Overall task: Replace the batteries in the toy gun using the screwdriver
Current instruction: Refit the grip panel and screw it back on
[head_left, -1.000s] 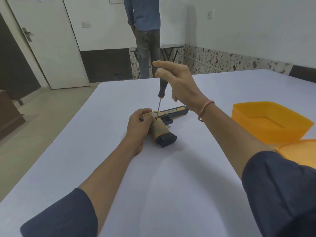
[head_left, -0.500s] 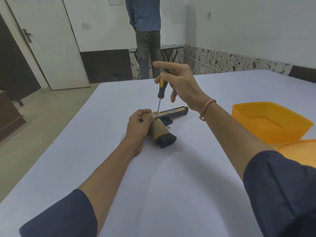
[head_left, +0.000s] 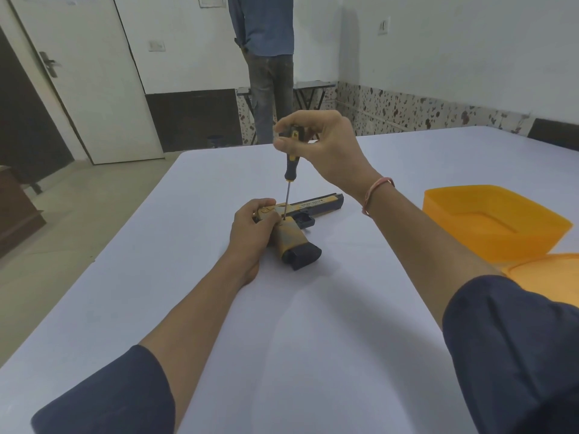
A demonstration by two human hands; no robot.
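A tan and dark blue toy gun (head_left: 302,228) lies on its side on the white table (head_left: 313,324), barrel pointing right, grip toward me. My left hand (head_left: 252,228) grips its rear end and holds it down. My right hand (head_left: 326,145) pinches the top of a black and yellow screwdriver (head_left: 289,175), which stands nearly upright. The tip of its thin shaft sits on the gun's body just above the grip. No batteries are in sight.
An orange plastic container (head_left: 492,225) stands at the right, its orange lid (head_left: 551,277) lying nearer me at the right edge. A person (head_left: 266,51) stands beyond the table's far end by a small folding table (head_left: 313,86). A white door (head_left: 84,76) is at the back left.
My right hand's fingers have curled round the screwdriver's handle top and shifted on it, as in turning. The gun and my left hand have stayed put.
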